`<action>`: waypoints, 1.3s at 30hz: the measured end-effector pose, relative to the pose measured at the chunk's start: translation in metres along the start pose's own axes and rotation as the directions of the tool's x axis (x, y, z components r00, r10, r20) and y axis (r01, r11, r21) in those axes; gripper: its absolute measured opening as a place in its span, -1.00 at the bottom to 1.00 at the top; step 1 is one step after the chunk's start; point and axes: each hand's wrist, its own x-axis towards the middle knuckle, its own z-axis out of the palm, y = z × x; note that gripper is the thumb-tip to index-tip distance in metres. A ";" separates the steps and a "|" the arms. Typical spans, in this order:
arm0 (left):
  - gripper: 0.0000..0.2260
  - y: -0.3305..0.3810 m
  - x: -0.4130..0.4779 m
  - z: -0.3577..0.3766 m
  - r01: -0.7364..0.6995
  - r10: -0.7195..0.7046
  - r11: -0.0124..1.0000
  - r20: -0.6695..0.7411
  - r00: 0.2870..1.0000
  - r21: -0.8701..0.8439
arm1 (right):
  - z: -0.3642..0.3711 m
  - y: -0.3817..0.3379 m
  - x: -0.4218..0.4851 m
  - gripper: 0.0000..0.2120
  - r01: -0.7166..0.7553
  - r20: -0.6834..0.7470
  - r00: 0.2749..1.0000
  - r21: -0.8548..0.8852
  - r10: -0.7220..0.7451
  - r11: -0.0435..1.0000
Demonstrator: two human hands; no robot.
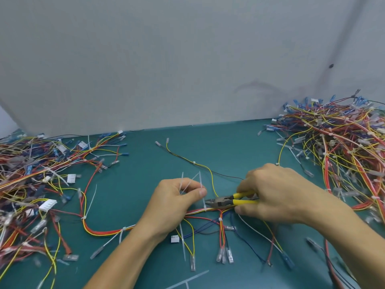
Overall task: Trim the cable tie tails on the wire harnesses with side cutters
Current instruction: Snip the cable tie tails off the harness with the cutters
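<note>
Several white cable tie tails (200,182) are standing up from the left hand (175,203), whose thumb and fingers are pinching them just above the wire harness (195,212) lying at six o'clock on the green mat (145,163). The right hand (277,197) is gripping the yellow handles of the side cutters (224,201), jaws sitting narrowly parted at one tail's base. One harness pile (31,184) is crowding nine o'clock, another pile (343,147) three o'clock; bare mat is stretching toward twelve, up to the grey wall (166,59).

No readable text, labels, brands or numbers anywhere in view.
</note>
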 end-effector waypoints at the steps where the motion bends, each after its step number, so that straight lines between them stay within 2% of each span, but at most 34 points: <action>1: -0.91 0.000 0.000 0.000 0.002 -0.002 1.000 -0.003 1.000 -0.006 | -0.001 0.000 -0.001 -0.56 0.001 0.012 1.000 -0.008 -0.001 1.000; 27: -0.91 -0.001 0.000 -0.001 0.048 -0.048 0.996 0.009 0.999 -0.076 | 0.002 0.003 0.003 -0.63 0.115 0.037 0.992 0.051 -0.117 0.992; 39: -0.89 -0.003 0.001 -0.002 0.051 -0.050 0.996 0.019 0.999 -0.075 | 0.010 0.004 0.005 -0.65 0.095 0.017 0.995 0.049 -0.096 0.994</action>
